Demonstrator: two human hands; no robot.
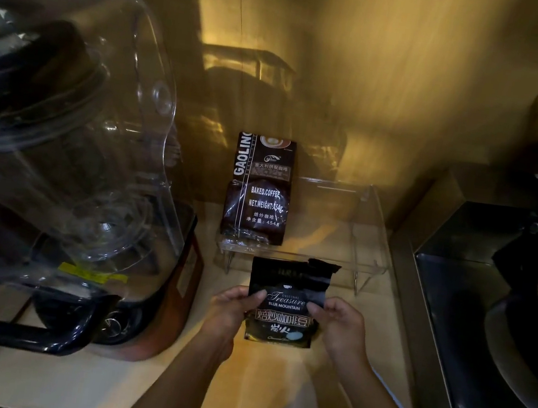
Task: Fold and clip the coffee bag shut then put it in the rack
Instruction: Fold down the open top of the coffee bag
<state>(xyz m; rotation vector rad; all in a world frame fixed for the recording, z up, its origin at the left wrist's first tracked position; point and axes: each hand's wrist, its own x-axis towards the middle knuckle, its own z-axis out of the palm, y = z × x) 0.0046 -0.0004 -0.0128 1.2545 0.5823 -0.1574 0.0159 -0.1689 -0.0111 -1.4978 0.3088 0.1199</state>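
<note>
A black coffee bag [284,304] marked "Treasure Blue Mountain" stands upright on the wooden counter in front of me. Its torn top sticks up, open and uneven. My left hand [232,309] grips the bag's left edge with thumb in front. My right hand [340,326] pinches its right edge the same way. Just behind the bag stands a clear acrylic rack [374,232]. No clip is visible.
A brown "Gaoling Baked Coffee" bag [257,191] stands in the rack's left part. A large blender with a clear cover [72,141] fills the left side. A dark metal appliance [488,304] sits at the right. The wooden wall is close behind the rack.
</note>
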